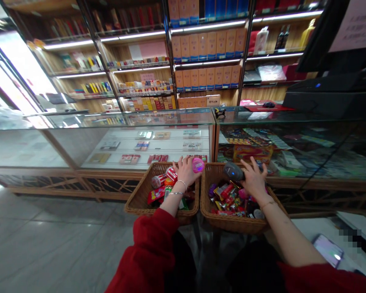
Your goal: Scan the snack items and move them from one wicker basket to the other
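My left hand (187, 173) is over the left wicker basket (137, 197) and grips a round pink container (198, 165) near the basket's right rim. Striped red-and-white tubs (171, 174) and colourful packets lie in that basket. Above the right wicker basket (232, 224), my right hand (253, 179) holds a dark handheld device (234, 171) with a small blue light. Wrapped sweets (227, 191) in many colours fill the right basket below it.
Behind the baskets stands a glass counter (171, 118) with small packs inside. Shelves of orange boxes (209, 45) rise beyond it. A monitor (326, 36) is at the upper right. A phone (327, 249) lies on a white surface (311, 228) at the lower right.
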Tool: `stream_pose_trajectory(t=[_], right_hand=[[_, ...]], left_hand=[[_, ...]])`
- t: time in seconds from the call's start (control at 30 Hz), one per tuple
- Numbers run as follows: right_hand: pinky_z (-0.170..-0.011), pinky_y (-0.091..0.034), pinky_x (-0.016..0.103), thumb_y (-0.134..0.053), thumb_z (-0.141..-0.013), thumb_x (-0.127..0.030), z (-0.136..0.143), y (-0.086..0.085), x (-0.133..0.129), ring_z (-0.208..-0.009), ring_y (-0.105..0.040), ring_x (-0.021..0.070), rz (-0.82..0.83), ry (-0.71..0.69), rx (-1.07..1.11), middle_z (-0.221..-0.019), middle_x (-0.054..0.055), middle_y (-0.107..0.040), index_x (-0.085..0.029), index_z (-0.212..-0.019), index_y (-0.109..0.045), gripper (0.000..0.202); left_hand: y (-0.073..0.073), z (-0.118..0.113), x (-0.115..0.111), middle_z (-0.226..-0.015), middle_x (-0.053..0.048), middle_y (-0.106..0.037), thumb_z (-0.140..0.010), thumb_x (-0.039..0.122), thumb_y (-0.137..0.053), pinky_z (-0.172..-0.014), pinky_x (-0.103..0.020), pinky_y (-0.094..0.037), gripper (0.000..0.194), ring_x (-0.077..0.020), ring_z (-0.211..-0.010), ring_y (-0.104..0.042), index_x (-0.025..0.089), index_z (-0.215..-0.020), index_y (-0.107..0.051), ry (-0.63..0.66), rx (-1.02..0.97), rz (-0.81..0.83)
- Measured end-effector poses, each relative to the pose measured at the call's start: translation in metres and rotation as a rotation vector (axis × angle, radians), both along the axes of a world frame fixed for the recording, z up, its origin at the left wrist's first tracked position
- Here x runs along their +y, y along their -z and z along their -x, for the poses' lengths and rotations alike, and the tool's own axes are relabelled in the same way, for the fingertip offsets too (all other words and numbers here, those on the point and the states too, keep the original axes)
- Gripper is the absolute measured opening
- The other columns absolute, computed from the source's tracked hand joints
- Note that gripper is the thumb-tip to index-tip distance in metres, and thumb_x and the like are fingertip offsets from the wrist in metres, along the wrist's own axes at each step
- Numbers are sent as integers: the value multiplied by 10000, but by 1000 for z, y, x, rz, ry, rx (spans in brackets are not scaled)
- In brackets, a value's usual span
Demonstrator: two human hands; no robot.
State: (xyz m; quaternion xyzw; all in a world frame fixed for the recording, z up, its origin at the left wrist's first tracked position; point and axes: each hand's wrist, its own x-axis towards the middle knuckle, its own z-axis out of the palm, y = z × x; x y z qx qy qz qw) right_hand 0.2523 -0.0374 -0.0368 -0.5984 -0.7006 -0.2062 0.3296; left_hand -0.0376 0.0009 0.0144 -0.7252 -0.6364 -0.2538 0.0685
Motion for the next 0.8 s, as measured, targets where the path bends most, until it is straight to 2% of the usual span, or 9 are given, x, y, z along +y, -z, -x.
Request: stream_pose_trajectory(t=[0.37,0.63,0.8], right_hand=[[-1157,-173,709,-566,-743,-159,9,-6,1,-1485,-332,362,-16,-28,-12,-1426,90,-638,-214,-984,-721,292],[-1148,-184,720,-551,-755,-183,8,-2,4,-1482,-334,351,-2,-26,-8,-1423,86,-639,-207,-994,-711,288],[-1149,-179,714,-560,-752,-189,7,-3,6,-1493,-316,346,-5,-7,1,-1416,90,-643,-211,-987,-713,281]], left_hand=[[8,39,-11,-1566,-129,-465,-702,457,-799,-1211,-722,-112,764,-405,-1520,-266,290,-1400,-538,-100,30,73],[13,51,-29,-1577,-144,-451,-726,451,-784,-1227,-709,-101,734,-397,-1535,-242,252,-1390,-546,-121,-15,83],[13,55,-42,-1588,-162,-434,-708,423,-801,-1208,-736,-106,783,-401,-1533,-246,227,-1409,-510,-165,-36,136]])
